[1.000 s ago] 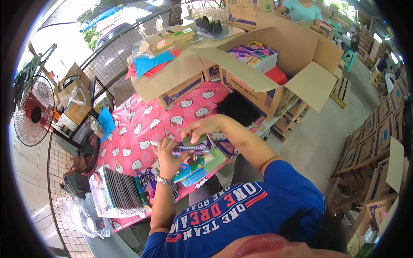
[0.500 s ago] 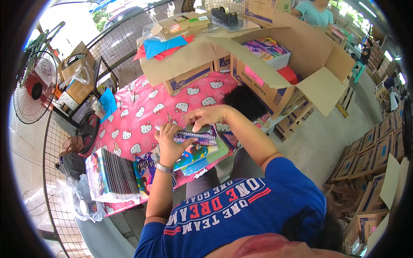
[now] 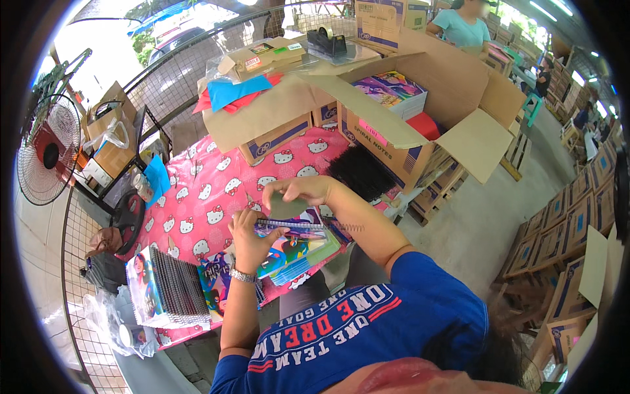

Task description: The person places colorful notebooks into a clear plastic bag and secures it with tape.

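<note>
My left hand (image 3: 251, 238), a metal watch on its wrist, is closed on the left part of a notebook (image 3: 305, 217) with a purple cover, thumb along its bound edge. A thin spiral coil (image 3: 346, 228) runs along that edge and sticks out past its right end. Just above the edge, my right hand (image 3: 307, 190) pinches a flat grey-green piece (image 3: 287, 207) whose kind I cannot make out. Below lie colourful printed covers and sheets (image 3: 298, 253) in a pile. To the left stands a stack of spiral notebooks (image 3: 167, 285), bindings facing right.
A pink patterned cloth (image 3: 216, 190) covers the table. Black coils (image 3: 363, 172) lie in a bundle beside an open carton (image 3: 387, 154) holding notebooks. Another carton (image 3: 275, 139) carries blue and red sheets (image 3: 239, 92). A fan (image 3: 49, 154) stands left; a person (image 3: 462, 29) is at the back right.
My right hand has lifted slightly off the notebook's edge, bringing the grey-green piece into fuller view. The coil now shows sticking out to the right. The whole view has shifted a little.
</note>
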`<state>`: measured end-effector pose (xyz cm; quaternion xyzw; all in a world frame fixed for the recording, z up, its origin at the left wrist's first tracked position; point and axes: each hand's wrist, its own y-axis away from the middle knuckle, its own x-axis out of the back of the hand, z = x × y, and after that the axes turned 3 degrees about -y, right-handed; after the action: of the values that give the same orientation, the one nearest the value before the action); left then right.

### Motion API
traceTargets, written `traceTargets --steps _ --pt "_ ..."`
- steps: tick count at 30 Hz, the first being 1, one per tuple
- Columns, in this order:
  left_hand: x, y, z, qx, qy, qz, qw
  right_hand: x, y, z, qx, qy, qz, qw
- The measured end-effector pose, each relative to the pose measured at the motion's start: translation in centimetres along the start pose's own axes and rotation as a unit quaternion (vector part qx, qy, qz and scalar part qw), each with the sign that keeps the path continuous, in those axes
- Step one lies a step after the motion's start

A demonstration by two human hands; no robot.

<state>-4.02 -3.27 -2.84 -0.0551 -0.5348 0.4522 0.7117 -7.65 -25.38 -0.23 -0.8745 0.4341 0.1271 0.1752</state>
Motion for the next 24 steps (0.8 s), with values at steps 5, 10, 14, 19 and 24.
traceTargets --steps 5,10,14,19,24 --pt "0.3 -0.2 0.7 -0.009 0.03 -0.003 1.0 3.3 -0.3 1.4 -0.17 0.278 0.018 0.945" --pt "1.0 -0.2 -1.9 0.037 0.124 -0.064 0.99 2.1 -1.7 0.8 -0.029 0.086 -0.059 0.994" --pt "0.4 0.1 -3.3 0.04 0.153 -0.073 0.985 1.9 -2.2 0.4 -0.093 0.178 -0.002 0.98" --pt "-0.3 0.0 -3.7 0.046 0.205 -0.063 0.976 3.0 -1.9 0.9 -0.127 0.198 0.029 0.971" --pt "-1.1 0.0 -3.7 0.067 0.227 -0.05 0.97 2.8 -1.9 -0.1 -0.155 0.222 0.033 0.962"
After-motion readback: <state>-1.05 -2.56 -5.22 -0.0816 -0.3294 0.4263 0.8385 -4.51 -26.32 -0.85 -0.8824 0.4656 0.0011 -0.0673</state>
